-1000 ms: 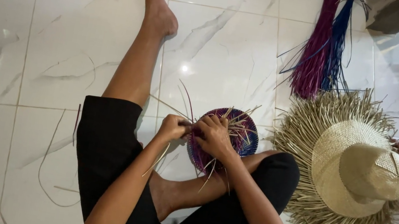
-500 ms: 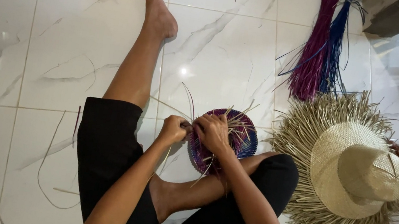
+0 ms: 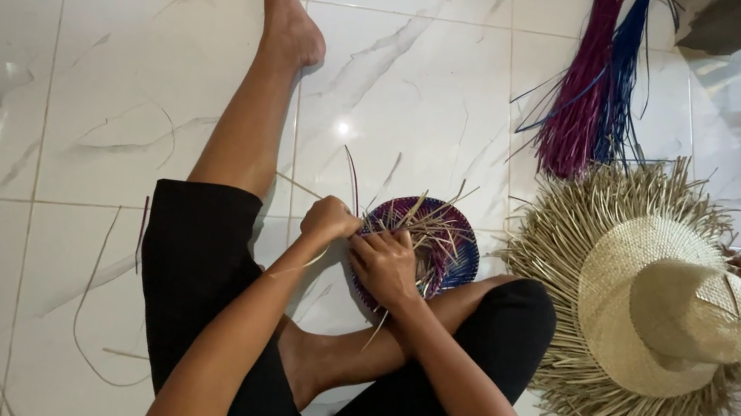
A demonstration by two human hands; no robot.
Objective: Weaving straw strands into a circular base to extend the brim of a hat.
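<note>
Unmoved, both hands (image 3: 359, 242) still grip the woven disc (image 3: 430, 244)

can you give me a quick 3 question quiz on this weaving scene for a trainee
1. True or false: both hands are on the round purple and blue woven piece.
2. What lies on the floor to the right of that woven piece? A) a straw hat with an unfinished, fringed brim B) a metal bucket C) a pair of shoes
3. What colours are the bundled strands at the top of the picture?

Key
1. True: the left hand and right hand both grip its near edge.
2. A, the straw hat.
3. Purple and blue.
</note>
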